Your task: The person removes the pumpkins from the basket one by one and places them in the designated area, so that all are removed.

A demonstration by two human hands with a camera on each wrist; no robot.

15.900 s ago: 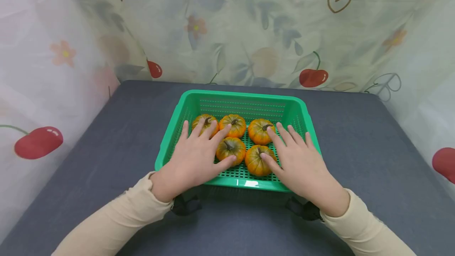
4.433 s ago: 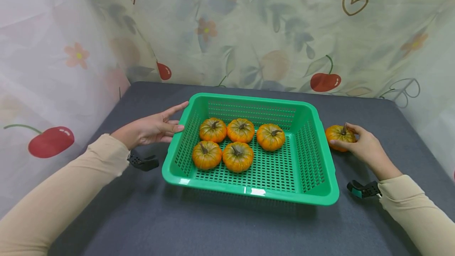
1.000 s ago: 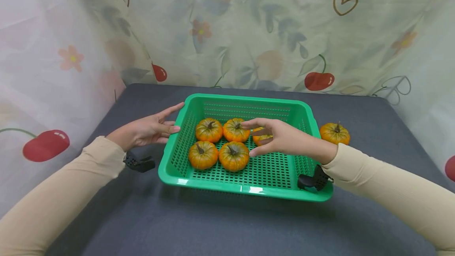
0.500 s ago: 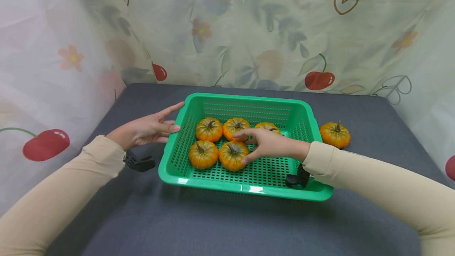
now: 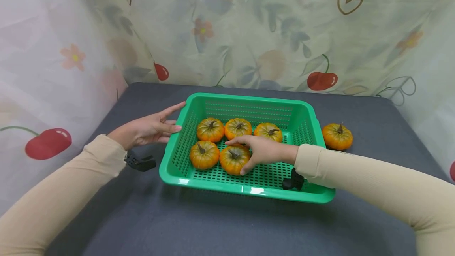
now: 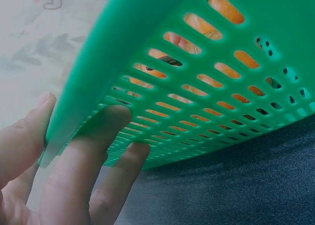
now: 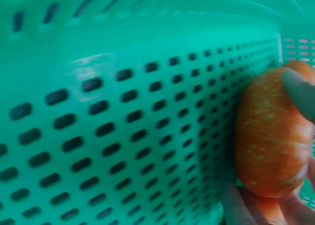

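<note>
A green slotted plastic basket (image 5: 213,185) holds several small orange pumpkins. My right hand (image 5: 266,151) reaches in and grips the front pumpkin (image 5: 232,163) nearest the middle, thumb on its near side and fingers at its far side. In the right wrist view that pumpkin (image 7: 270,136) sits between thumb and fingers, close over the basket floor. My left hand (image 5: 147,129) touches the basket's left side with extended fingers. The left wrist view shows its fingers (image 6: 74,171) against the slotted outer wall, just below the rim.
One pumpkin (image 5: 337,136) rests on the dark grey tabletop (image 5: 220,228) right of the basket. Other pumpkins (image 5: 204,155) sit in the basket's left and back parts. A patterned curtain (image 5: 249,31) stands behind the table and along both sides.
One pumpkin was set down right of the basket earlier, and the left hand went to the basket's left side. Lately the right hand came over the basket and lowered around the front pumpkin.
</note>
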